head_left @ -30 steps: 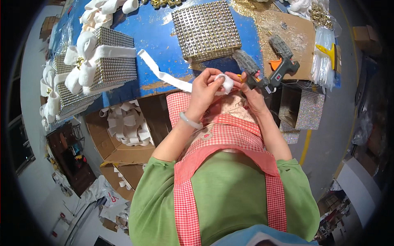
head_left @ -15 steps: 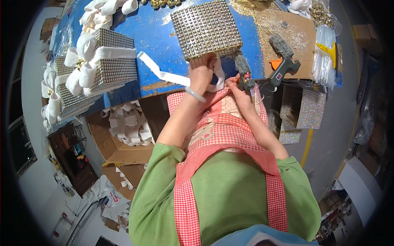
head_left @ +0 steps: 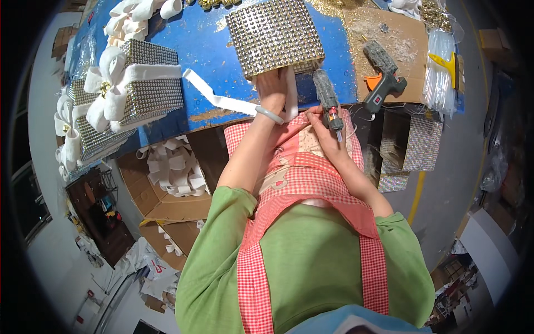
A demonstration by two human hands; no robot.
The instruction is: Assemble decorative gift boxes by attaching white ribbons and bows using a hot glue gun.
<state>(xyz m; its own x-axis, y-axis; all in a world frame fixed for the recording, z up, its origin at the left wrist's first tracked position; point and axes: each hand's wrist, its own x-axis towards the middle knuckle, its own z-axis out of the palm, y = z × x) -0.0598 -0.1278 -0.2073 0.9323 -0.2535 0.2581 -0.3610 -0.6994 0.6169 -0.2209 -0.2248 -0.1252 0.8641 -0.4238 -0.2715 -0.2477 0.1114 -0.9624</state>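
Observation:
A rhinestone-covered box (head_left: 273,36) sits on the blue table (head_left: 206,55), its open side toward me. My left hand (head_left: 271,92) reaches into that opening, its fingertips hidden. A white ribbon (head_left: 232,104) lies across the table, passes by my left wrist and runs up into the box. Beside the box, my right hand (head_left: 325,125) is closed around the handle of a hot glue gun (head_left: 328,97). The gun's dusty grey front points toward the box opening, and a clear glue stick sticks out at its rear. Most of my right fingers are under the gun.
A second glue gun (head_left: 384,83) with an orange trigger lies on cardboard at right. Jewelled boxes with white bows (head_left: 150,83) stand at left. Below the table is a carton of white ribbon loops (head_left: 172,167). A yellow-handled tool (head_left: 443,65) lies on plastic bags at far right.
The box has shifted slightly left and tipped, and my left hand is deeper in its opening. The glue gun in my right hand has swung slightly and come a little nearer to me.

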